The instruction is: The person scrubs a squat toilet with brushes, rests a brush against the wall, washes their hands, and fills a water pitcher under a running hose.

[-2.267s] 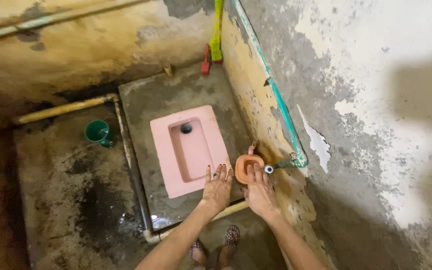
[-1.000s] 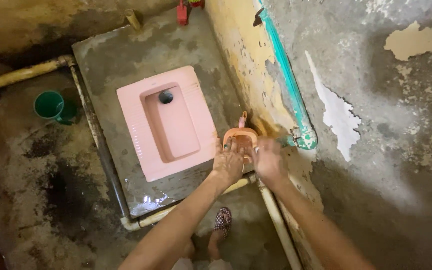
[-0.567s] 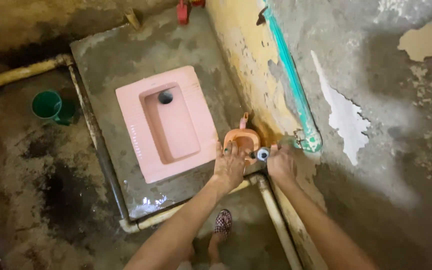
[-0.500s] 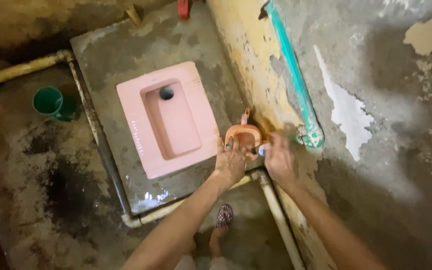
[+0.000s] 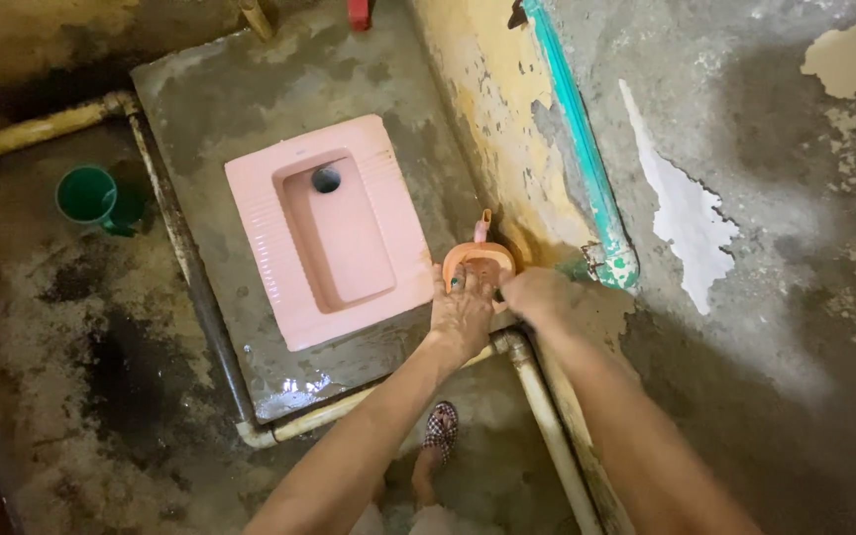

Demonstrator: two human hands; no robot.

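Observation:
A small orange mug [image 5: 481, 260] with a handle stands on the concrete slab beside the wall. My left hand [image 5: 460, 313] lies flat over the mug's near rim, fingers apart and holding nothing. My right hand [image 5: 538, 296] is curled just right of the mug, at the foot of the teal pipe [image 5: 587, 178]. It covers the spot where the metal tap showed a moment ago, and the tap itself is hidden under it.
A pink squat toilet pan [image 5: 324, 233] is set in the raised slab. A green mug [image 5: 86, 193] stands on the stained floor at left. Yellowish pipes [image 5: 547, 426] edge the slab. My sandalled foot [image 5: 438, 436] is below. The peeling wall [image 5: 745, 198] is close on the right.
My right hand has slid left and closed over the metal tap, which no longer shows. My left hand has stayed at the orange mug's rim.

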